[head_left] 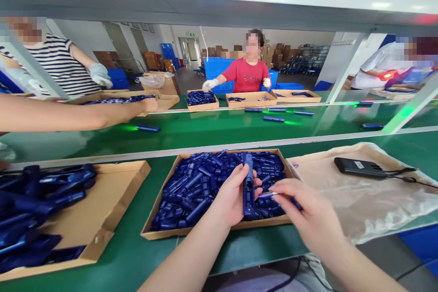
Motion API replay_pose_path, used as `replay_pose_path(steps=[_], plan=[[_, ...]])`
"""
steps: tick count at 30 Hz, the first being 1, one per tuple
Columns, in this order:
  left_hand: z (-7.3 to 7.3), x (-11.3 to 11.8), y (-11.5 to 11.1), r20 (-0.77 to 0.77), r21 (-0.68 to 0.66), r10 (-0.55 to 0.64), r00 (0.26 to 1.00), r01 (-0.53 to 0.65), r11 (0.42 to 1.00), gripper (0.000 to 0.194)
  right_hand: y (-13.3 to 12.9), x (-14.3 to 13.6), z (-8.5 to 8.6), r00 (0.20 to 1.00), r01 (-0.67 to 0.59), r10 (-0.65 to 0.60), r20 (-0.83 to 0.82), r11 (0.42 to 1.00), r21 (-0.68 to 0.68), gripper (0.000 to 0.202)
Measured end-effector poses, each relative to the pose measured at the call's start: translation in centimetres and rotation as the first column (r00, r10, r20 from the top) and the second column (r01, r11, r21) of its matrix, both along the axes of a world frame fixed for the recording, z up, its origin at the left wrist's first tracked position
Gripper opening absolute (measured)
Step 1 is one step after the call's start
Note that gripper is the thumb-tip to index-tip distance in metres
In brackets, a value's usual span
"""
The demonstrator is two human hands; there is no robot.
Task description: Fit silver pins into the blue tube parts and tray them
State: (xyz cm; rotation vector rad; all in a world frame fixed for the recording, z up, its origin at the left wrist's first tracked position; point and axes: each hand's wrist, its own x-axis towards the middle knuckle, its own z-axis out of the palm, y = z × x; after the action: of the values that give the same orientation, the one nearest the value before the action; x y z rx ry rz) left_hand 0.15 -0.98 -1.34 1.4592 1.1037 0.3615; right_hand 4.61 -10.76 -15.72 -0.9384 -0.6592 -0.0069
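My left hand [230, 196] is closed around a dark blue tube-shaped plastic housing [249, 200], held upright with a dark opening in its side. Just to the right, my right hand [306, 205] pinches a small slim part [266, 195] with a purplish, shiny look; its exact kind is too small to tell. A dark blue piece [296, 203] shows by the right fingers, and whether they hold it is unclear. Beneath both hands, a cardboard tray [150, 232] is heaped with small dark blue plastic parts [195, 187].
At left stands another cardboard tray [112, 210] of blue housings. A black power bank [359, 167] with cables lies on a pale cloth [328, 196] at right. Beyond, a green conveyor belt [205, 132] carries several blue tubes, some lit green. Co-workers stand across it; another person's arm [85, 112] reaches in from the left.
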Motion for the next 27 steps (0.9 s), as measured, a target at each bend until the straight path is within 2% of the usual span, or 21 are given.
replay_pose_path(steps=[3,6,12,14,18,23,27], plan=[[-0.3,-0.6,0.3,0.07,-0.04,-0.017,0.997,0.02,0.999,0.03,2.2,-1.5,1.8,0.982,0.128,-0.132,0.136,0.991,0.04,0.011],[-0.4,-0.8,0.3,0.147,-0.072,-0.002,0.989,0.012,0.997,0.033,3.6,-2.1,2.4,0.964,0.2,-0.2,0.173,0.98,0.02,0.012],[-0.2,-0.8,0.4,0.202,-0.082,0.088,0.975,-0.072,0.994,0.027,3.7,-3.6,3.3,0.933,0.313,-0.311,0.18,0.949,0.016,0.015],[-0.2,-0.7,0.6,0.241,-0.059,0.135,0.961,-0.124,0.991,0.024,3.6,-4.2,3.6,0.921,0.318,-0.308,0.238,0.948,-0.006,0.017],[0.1,-0.4,1.0,0.281,-0.034,0.207,0.937,-0.206,0.978,0.012,3.2,-4.8,3.8,0.882,0.331,-0.251,0.4,0.932,-0.144,0.03],[0.2,-0.4,1.2,0.25,-0.023,0.168,0.954,-0.167,0.986,0.012,2.8,-3.9,3.2,0.819,0.293,-0.118,0.561,0.927,-0.233,0.044],[-0.6,-0.9,1.3,0.236,0.016,0.157,0.959,-0.166,0.986,0.014,3.1,-4.9,3.5,0.767,0.305,-0.083,0.636,0.92,-0.248,0.051]])
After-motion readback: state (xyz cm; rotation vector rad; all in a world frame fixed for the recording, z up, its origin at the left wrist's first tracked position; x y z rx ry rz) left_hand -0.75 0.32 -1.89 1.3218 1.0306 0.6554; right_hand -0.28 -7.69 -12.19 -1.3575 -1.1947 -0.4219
